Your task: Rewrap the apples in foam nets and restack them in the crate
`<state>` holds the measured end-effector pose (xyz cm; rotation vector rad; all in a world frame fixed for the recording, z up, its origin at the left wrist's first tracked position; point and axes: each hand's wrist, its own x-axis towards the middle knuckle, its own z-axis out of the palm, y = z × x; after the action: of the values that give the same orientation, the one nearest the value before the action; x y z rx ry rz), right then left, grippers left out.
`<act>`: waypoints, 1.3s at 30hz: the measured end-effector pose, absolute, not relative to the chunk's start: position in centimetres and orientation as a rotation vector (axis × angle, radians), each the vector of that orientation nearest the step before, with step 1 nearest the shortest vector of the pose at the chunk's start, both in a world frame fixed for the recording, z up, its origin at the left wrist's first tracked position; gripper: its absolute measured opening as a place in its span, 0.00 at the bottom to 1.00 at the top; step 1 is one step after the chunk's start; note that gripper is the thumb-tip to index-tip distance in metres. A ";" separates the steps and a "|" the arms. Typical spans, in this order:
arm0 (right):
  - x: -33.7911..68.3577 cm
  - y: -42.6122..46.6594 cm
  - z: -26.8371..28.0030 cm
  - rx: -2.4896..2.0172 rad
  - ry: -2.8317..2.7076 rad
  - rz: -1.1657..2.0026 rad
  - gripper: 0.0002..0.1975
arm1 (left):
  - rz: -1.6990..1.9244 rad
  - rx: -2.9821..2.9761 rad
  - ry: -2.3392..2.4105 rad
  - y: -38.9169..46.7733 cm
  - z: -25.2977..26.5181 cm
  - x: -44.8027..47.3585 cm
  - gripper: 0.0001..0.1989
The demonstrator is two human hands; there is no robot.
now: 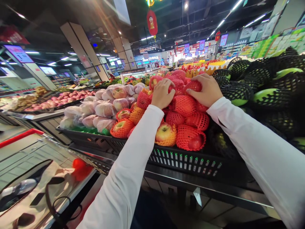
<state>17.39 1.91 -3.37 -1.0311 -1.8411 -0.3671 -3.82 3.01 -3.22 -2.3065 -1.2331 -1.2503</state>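
Note:
My left hand (163,93) reaches over a pile of apples in foam nets, its fingers curled down among them; what lies under the fingertips is hidden. On the right of the pile, my right hand (207,89) has its thumb and fingers around an apple in a red foam net (193,86). Between and below the hands sit several more red-netted apples (183,105). Nearer to me, an apple in an orange net (164,133) shows its bare yellow-red top. The black crate (186,160) holds the pile.
Plastic-wrapped fruit (105,108) fills the crate's left part. Dark-netted green produce (238,92) is stacked at the right. A shopping cart with a red handle (22,136) stands at the lower left, with a cloth bag (54,178) inside. Red onions (62,99) lie farther left.

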 end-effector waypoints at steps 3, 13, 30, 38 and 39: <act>17.4 1.8 -3.3 -1.000 -1.838 -0.364 0.19 | -1.233 -2.328 -1.188 3.5 -3.5 -3.7 0.08; 17.2 1.3 -3.1 -0.991 -1.831 -0.370 0.18 | -0.879 -2.228 -1.447 3.4 -3.2 -2.7 0.21; 16.1 -1.3 -1.5 -0.826 -1.645 -0.220 0.12 | -1.386 -2.664 -0.505 0.5 -2.5 -2.5 0.22; 16.9 0.8 -1.5 -0.771 -1.291 0.004 0.12 | -1.396 -2.892 -0.501 -0.6 -1.9 -2.5 0.16; 16.8 0.6 -1.4 -0.731 -1.257 0.029 0.16 | -1.374 -2.944 -0.505 -0.5 -1.9 -2.5 0.16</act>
<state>16.82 0.58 -1.43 -0.7310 -1.2566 0.0289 -2.45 -0.54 -1.95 -2.9442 -0.5050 -1.3745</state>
